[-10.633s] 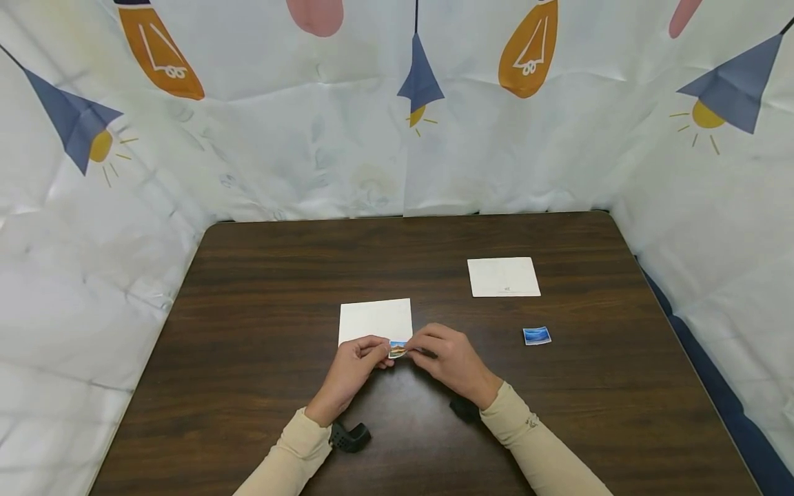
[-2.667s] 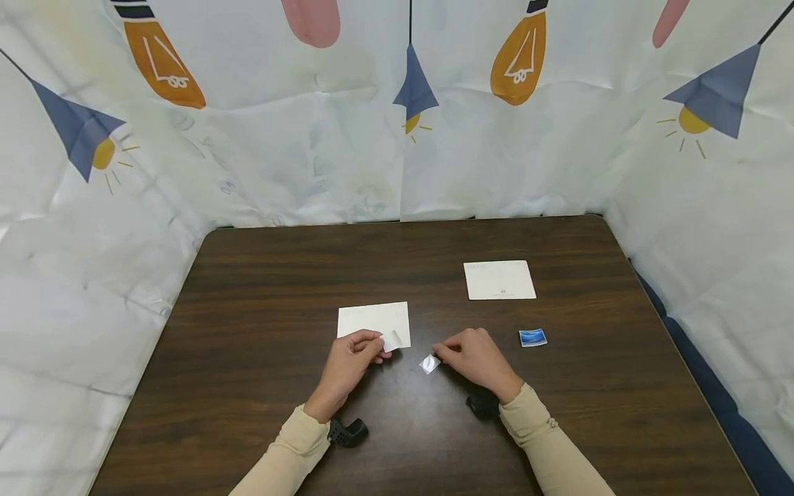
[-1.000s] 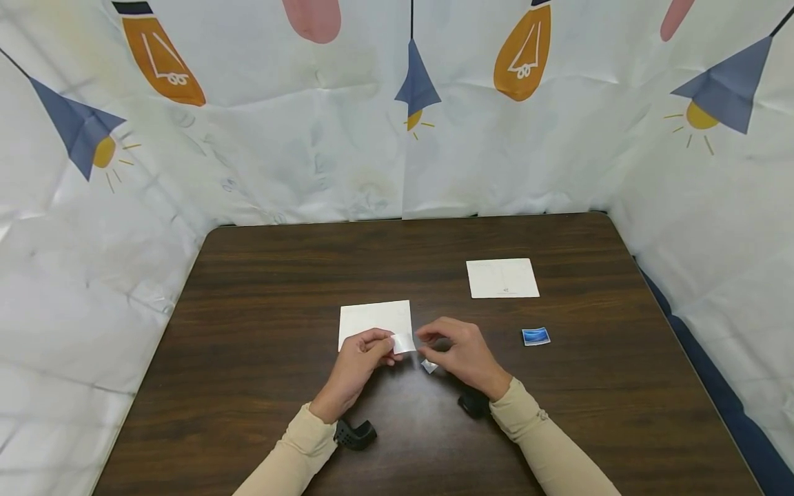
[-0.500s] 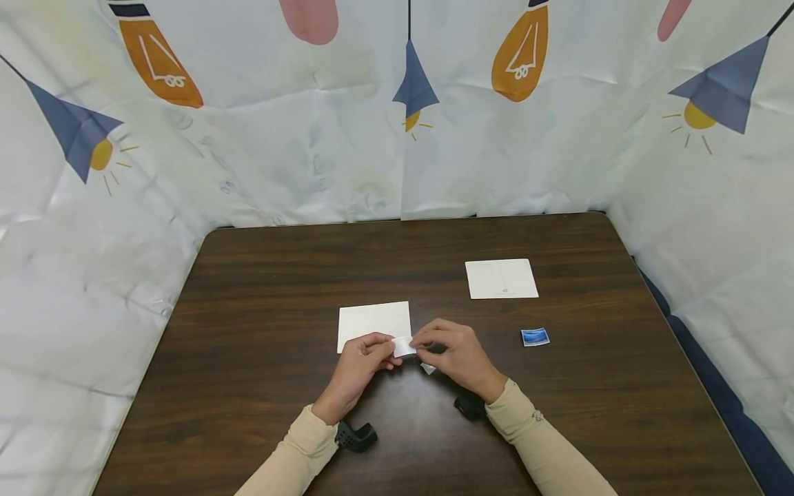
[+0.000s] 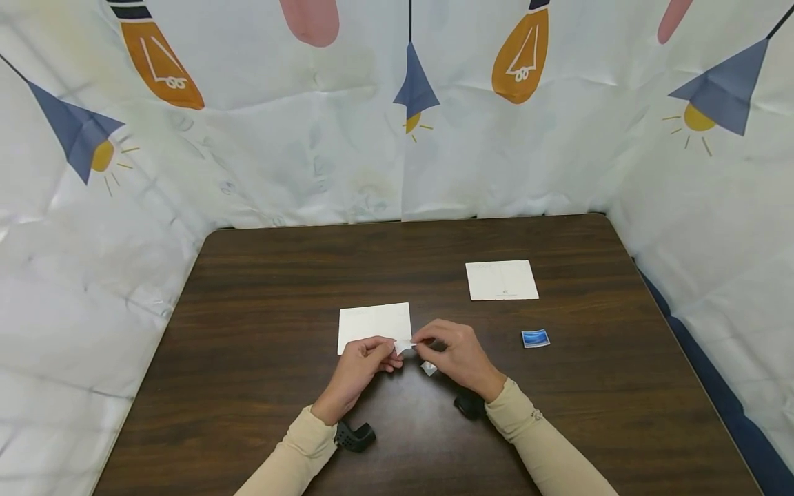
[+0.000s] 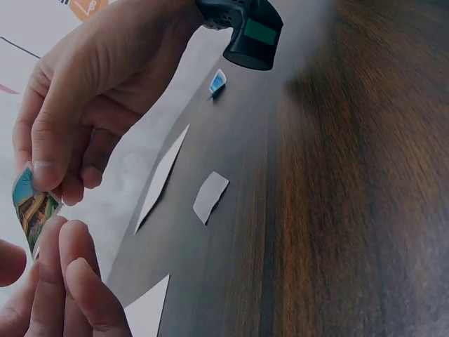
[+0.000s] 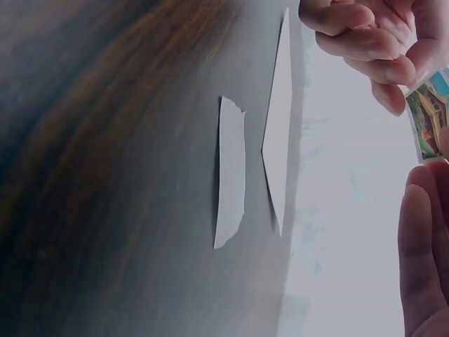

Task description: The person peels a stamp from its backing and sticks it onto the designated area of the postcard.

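Observation:
My left hand [image 5: 356,372] pinches one end of a small picture stamp [image 5: 403,346] between thumb and fingers. Its white back faces up in the head view, while both wrist views show the colourful printed side [image 6: 34,207]. At the opposite edge, my right hand [image 5: 455,351] grips it with thumb and forefinger, and the stamp looks bent between them. Just behind the hands lies a blank white card [image 5: 372,325], its near edge partly covered by the left fingers. A torn white paper scrap [image 5: 429,368] rests on the table below the right fingertips.
Farther right on the brown table [image 5: 279,275] is a second white card [image 5: 502,280] with small print. Nearer, a blue picture stamp [image 5: 535,338] lies face up. A white patterned curtain [image 5: 360,158] surrounds the table's back and sides.
The stamp, picture side up in the oldest frame, now shows its white back. A paper scrap has come onto the table. The right hand left the scrap and took hold of the stamp's edge.

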A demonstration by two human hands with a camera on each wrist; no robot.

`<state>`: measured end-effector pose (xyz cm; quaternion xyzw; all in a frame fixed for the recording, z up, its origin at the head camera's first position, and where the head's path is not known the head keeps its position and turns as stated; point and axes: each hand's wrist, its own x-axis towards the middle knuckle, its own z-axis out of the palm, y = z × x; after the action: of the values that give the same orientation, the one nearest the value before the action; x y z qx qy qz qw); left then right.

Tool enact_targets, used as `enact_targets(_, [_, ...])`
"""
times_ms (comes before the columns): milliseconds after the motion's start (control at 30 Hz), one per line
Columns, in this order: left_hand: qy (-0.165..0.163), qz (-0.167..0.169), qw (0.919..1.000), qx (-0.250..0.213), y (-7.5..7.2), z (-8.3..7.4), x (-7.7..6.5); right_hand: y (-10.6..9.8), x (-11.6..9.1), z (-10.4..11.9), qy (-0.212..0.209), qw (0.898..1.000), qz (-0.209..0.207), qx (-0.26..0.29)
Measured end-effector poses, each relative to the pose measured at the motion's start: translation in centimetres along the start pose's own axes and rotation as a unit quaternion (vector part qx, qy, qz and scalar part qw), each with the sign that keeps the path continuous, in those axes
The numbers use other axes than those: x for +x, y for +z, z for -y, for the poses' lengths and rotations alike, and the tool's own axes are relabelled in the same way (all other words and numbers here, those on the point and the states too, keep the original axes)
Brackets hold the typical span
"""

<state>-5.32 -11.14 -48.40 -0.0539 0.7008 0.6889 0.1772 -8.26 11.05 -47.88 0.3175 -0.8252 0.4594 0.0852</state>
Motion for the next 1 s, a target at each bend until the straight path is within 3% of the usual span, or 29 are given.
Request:
enact_targets(300, [0.019,0.000,0.9986,0.049,-0.2,0.3,-0.1,0.4,0.4,0.0,0.020,1.000,-0.018,0.003])
enact_targets(567, [0.073,-0.028,0.9872,0.140,-1.2,0.5,0.1,0.6,1.3,-0.4,0.077,0.996,-0.026,0.022])
enact_targets(767, [0.105,-0.073,0.9686,0.213,-2.3,0.4,0.2,0.6,2.1,-0.6,0.145,0.988,-0.015,0.040])
enact_targets(1000, [0.150,-0.113,0.9256,0.328,-3.5,0.0,-0.1,0.6,3.3,-0.8,0.198,0.979,-0.016,0.050])
